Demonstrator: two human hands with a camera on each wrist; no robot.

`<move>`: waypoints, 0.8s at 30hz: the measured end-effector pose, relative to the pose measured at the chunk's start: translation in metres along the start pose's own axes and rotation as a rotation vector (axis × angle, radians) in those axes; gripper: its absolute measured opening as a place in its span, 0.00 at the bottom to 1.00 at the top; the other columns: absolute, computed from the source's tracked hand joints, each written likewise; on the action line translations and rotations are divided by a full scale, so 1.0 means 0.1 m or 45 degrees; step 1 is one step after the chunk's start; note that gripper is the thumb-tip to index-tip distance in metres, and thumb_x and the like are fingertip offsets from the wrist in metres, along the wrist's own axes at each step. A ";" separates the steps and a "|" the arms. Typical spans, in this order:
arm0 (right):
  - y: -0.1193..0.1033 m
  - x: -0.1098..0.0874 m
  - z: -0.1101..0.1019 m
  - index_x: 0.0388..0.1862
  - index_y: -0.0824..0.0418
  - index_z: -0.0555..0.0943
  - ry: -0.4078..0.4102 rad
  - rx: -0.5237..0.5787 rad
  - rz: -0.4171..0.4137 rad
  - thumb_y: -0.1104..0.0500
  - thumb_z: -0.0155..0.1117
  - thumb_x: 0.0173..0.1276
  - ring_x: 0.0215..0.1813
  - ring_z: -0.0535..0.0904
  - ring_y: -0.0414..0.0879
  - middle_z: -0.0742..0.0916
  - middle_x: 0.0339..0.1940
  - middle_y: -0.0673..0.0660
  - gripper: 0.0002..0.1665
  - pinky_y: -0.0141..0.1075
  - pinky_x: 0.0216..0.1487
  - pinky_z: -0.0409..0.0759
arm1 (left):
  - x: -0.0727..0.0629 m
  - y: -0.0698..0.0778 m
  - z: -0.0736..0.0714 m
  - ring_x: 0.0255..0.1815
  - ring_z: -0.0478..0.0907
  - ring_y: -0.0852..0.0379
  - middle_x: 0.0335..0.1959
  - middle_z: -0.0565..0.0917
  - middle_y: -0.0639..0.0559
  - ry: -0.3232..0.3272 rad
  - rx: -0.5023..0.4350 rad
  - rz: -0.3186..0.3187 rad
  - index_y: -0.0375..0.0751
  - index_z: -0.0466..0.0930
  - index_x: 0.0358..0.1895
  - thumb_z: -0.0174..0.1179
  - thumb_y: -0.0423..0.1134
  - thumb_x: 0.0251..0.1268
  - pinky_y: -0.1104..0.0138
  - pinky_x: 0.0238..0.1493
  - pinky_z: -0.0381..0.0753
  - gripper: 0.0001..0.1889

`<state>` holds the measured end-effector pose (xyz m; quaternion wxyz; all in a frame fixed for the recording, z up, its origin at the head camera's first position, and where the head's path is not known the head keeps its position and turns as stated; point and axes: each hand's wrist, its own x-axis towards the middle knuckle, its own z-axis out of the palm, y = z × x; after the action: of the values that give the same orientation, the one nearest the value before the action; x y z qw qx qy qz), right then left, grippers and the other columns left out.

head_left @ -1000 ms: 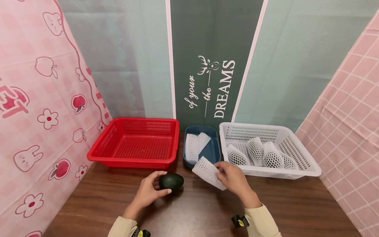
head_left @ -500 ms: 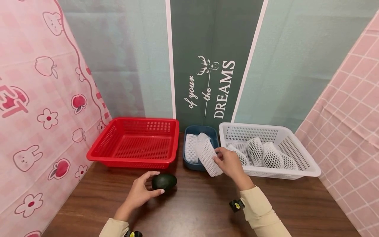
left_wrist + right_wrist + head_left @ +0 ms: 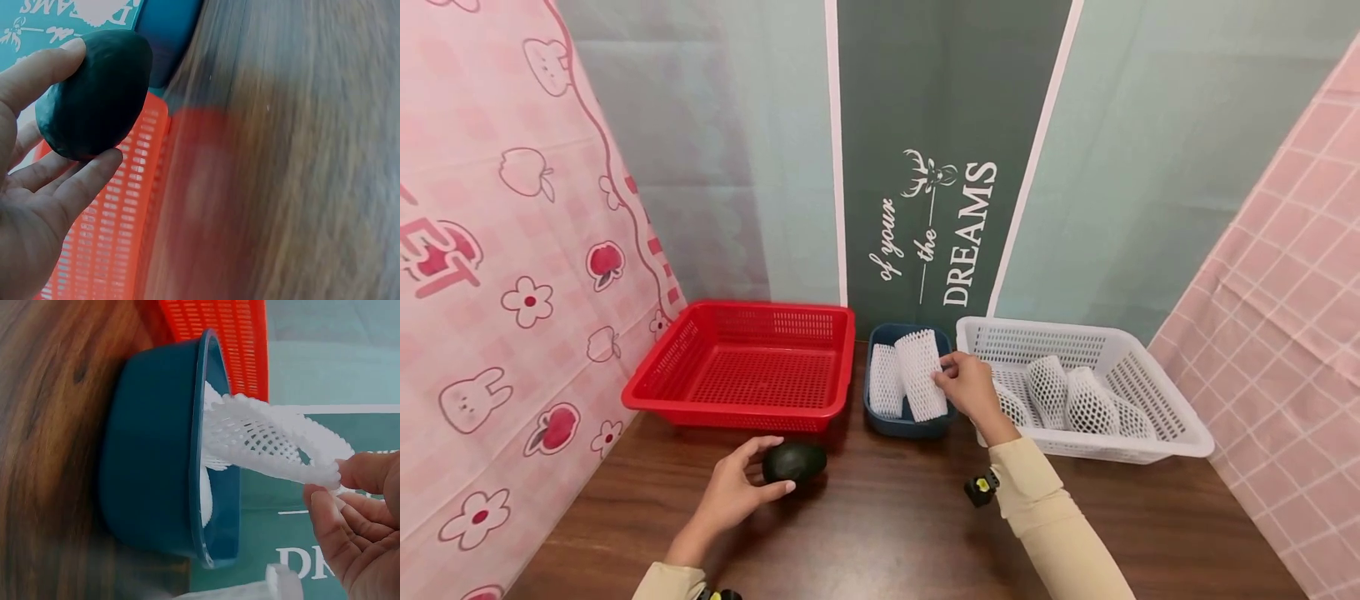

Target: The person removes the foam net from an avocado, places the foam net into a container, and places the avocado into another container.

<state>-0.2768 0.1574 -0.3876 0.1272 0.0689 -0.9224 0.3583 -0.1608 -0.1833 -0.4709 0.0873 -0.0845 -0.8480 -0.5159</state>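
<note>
My left hand (image 3: 733,487) holds a dark green avocado (image 3: 795,463) between thumb and fingers, in front of the red basket. The left wrist view shows the avocado (image 3: 100,94) bare, gripped at its sides. With thumb and fingertips my right hand (image 3: 972,390) pinches the edge of a white foam net sleeve (image 3: 921,375) over the blue bin (image 3: 904,427). In the right wrist view this foam net sleeve (image 3: 269,437) reaches past the bin's rim, its open end at my fingers. Another foam net sleeve (image 3: 887,382) lies in the bin.
A red basket (image 3: 741,415) stands at the left of the bin, with nothing visible in it. To the right is a white basket (image 3: 1112,448) holding several net-wrapped fruits (image 3: 1090,402). Cloth hangs behind and on both sides of the wooden table (image 3: 880,517).
My right hand has lifted the foam net sleeve up and back, from the table in front to over the blue bin. The left hand has drifted left with the avocado.
</note>
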 end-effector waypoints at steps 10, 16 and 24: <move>-0.04 0.07 0.03 0.48 0.73 0.77 -0.096 -0.118 0.031 0.56 0.67 0.59 0.35 0.79 0.55 0.83 0.31 0.62 0.25 0.48 0.39 0.77 | -0.10 -0.09 -0.09 0.43 0.79 0.51 0.46 0.80 0.48 0.034 -0.016 -0.016 0.44 0.78 0.50 0.78 0.39 0.35 0.65 0.39 0.79 0.31; -0.04 0.04 0.01 0.44 0.70 0.78 -0.128 -0.140 0.013 0.58 0.68 0.56 0.34 0.78 0.54 0.82 0.28 0.59 0.21 0.46 0.38 0.76 | -0.13 0.03 -0.11 0.44 0.79 0.50 0.46 0.79 0.46 0.035 -0.018 -0.028 0.41 0.77 0.51 0.77 0.35 0.37 0.63 0.40 0.79 0.30; -0.08 -0.05 -0.01 0.53 0.69 0.75 -0.277 -0.240 -0.077 0.57 0.68 0.58 0.43 0.78 0.57 0.83 0.41 0.64 0.27 0.48 0.45 0.75 | -0.14 0.24 -0.13 0.42 0.79 0.50 0.44 0.80 0.45 0.067 0.001 0.022 0.36 0.77 0.50 0.76 0.31 0.37 0.62 0.39 0.79 0.30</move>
<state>-0.2703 0.1527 -0.3827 0.0431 0.1227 -0.9577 0.2566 -0.1410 -0.1846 -0.4480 0.1142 -0.0781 -0.8449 -0.5168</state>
